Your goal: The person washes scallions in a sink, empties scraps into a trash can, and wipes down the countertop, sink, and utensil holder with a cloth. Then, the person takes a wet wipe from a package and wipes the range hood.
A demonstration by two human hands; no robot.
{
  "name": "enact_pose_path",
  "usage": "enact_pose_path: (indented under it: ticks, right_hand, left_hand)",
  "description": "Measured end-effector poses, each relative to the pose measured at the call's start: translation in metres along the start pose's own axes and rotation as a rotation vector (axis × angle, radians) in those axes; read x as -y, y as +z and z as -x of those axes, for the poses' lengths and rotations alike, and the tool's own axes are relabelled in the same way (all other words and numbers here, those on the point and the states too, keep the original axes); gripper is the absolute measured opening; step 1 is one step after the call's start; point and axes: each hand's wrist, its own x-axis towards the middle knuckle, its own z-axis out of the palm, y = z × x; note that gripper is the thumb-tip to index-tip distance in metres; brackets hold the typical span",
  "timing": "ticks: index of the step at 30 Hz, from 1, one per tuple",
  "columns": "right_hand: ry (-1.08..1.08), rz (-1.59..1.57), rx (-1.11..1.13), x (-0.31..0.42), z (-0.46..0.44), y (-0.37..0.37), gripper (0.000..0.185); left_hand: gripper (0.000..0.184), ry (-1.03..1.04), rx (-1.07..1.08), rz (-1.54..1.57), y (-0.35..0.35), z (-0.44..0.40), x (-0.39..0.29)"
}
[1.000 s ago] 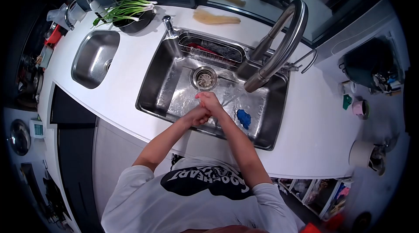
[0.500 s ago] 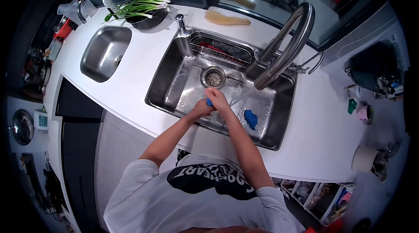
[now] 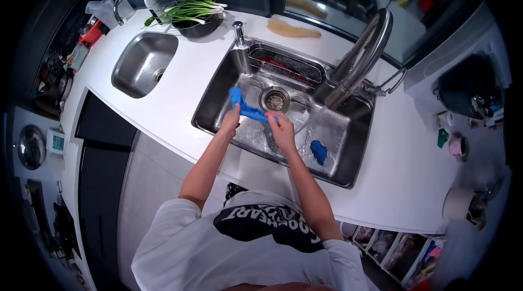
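Over the large sink, a long, narrow blue cloth is stretched between my two hands. My left hand is closed round it near one end, and a loose flap sticks up past the thumb. The other end is pinched in my right hand. Its exact kind I cannot make out. A second crumpled blue cloth lies on the wet sink floor, to the right of my right hand. Beyond my hands is the drain.
A tall curved faucet stands at the sink's back right, with water running down from it. A wire rack hangs along the back wall. To the left are a small sink and a dark pot with green onions.
My hands were together with the blue cloth bunched between them. They have moved apart, and the cloth is now drawn out lengthwise. The camera view has shifted slightly.
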Motion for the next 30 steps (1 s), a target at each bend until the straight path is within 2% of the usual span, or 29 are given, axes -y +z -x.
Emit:
enact_pose_path:
  ticks: [3,4,7,11,13,14,16,18,19,21,23,25,28,30]
  right_hand:
    - [-0.311,0.17,0.187,0.006,0.007,0.004,0.016]
    - [-0.279,0.21,0.217,0.009,0.01,0.004,0.015]
    - [-0.01,0.163,0.291,0.035,0.012,-0.001,0.016]
    - [-0.091,0.268,0.251,0.055,0.011,0.001,0.018]
    - [-0.207,0.424,0.24,0.057,0.011,0.002,0.019]
    - [-0.187,0.479,0.266,0.057,0.012,0.003,0.019]
    - [-0.144,0.589,0.319,0.057,0.015,0.005,0.02]
    - [-0.221,0.461,0.404,0.06,0.016,0.008,0.02]
    - [-0.256,0.396,0.446,0.062,0.018,0.008,0.02]
    - [-0.316,0.326,0.629,0.067,0.026,0.012,0.023]
    - [-0.288,0.238,0.838,0.073,0.039,0.021,0.027]
    - [-0.21,0.203,1.059,0.069,0.056,0.028,0.027]
    - [-0.12,0.031,1.025,0.051,0.056,0.006,0.025]
    - [0.013,0.166,0.732,0.001,0.048,-0.026,0.025]
  left_hand:
    - [0.035,-0.162,0.253,0.778,-0.007,-0.02,0.003]
    - [0.028,-0.18,0.293,0.763,-0.013,-0.018,0.0]
    - [0.028,-0.175,0.385,0.602,-0.017,-0.004,-0.007]
    - [0.029,0.038,0.205,-0.384,-0.032,0.023,-0.023]
    - [0.027,0.166,0.069,-0.835,-0.039,0.04,-0.042]
    - [0.031,0.238,-0.082,-0.978,-0.043,0.023,-0.03]
    - [0.033,0.218,-0.114,-0.871,-0.051,0.039,-0.044]
    - [0.032,0.21,-0.198,-0.773,-0.062,0.042,-0.047]
    - [0.032,0.274,-0.26,-0.763,-0.071,0.04,-0.04]
    - [0.032,0.408,-0.379,-0.742,-0.094,0.037,-0.022]
    - [0.034,0.289,-0.336,-0.82,-0.118,0.068,-0.028]
    - [0.034,0.284,-0.368,-0.763,-0.14,0.087,-0.016]
    - [0.043,0.338,-0.562,-0.785,-0.174,0.085,0.034]
    - [0.049,0.37,-0.693,-0.833,-0.179,0.081,0.057]
